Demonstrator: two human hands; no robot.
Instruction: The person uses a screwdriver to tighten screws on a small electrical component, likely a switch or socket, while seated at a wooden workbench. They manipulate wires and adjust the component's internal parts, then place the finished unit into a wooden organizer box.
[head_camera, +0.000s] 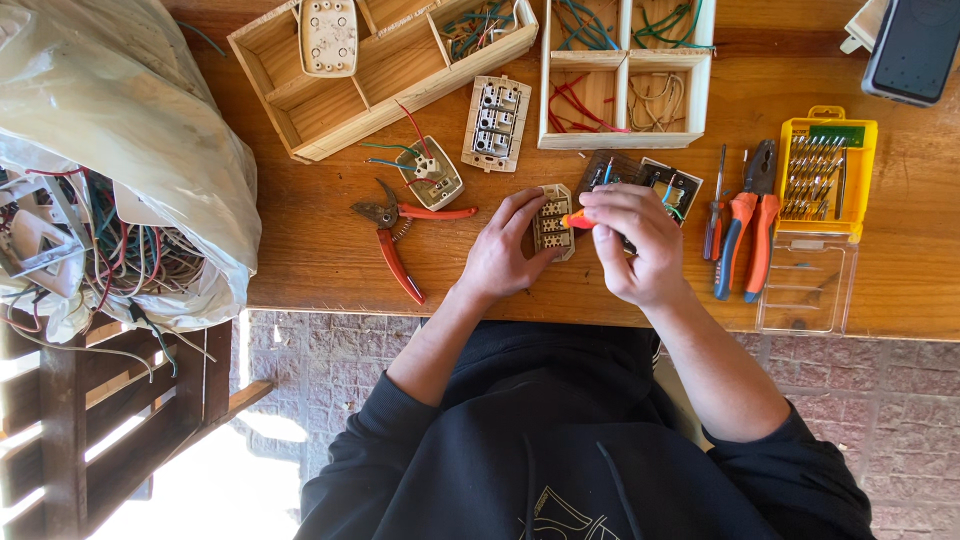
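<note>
1. Head view: the left hand clasps a beige switch module on the wooden table, fingers closed around its left edge.
2. Right hand is fisted around an orange-handled screwdriver — its tip meets the module's right side.
3. Red-handled cutters lie left — orange pliers right.

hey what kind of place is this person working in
Probably a home or hobby electrical repair bench, likely outdoors in sunlight. A wooden table holds wooden trays of sorted wires, dismantled switch modules and pliers.
</note>
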